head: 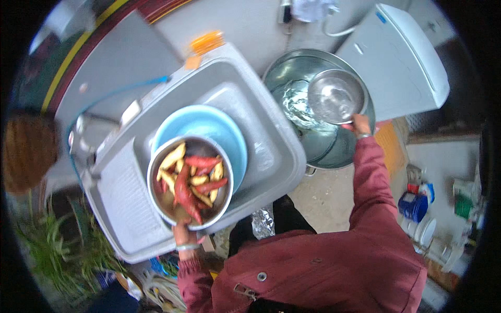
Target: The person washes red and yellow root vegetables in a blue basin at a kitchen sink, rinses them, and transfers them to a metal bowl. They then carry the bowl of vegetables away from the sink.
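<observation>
My left hand (184, 233) grips the near rim of a metal bowl (152, 184). Whole red-skinned sweet potatoes (184, 191) and pale peeled or cut pieces (172, 156) lie in that bowl. The bowl overlaps a light-blue plastic basin (238, 156) inside a grey laundry sink (270, 129). Out to the right, my right hand (359, 125) holds the rim of a smaller metal bowl (336, 96) with water in it. This bowl is over a large round metal tub (321, 150), whose water is rippling; whether the bowl touches the water is unclear.
A ridged washboard (137, 195) forms the sink's left part. A blue hose (117, 90) runs along its back edge beside the faucet (82, 133). An orange brush-like item (206, 42) sits at the far corner. A white appliance (391, 58) stands beyond the tub; green plants (51, 242) grow at left.
</observation>
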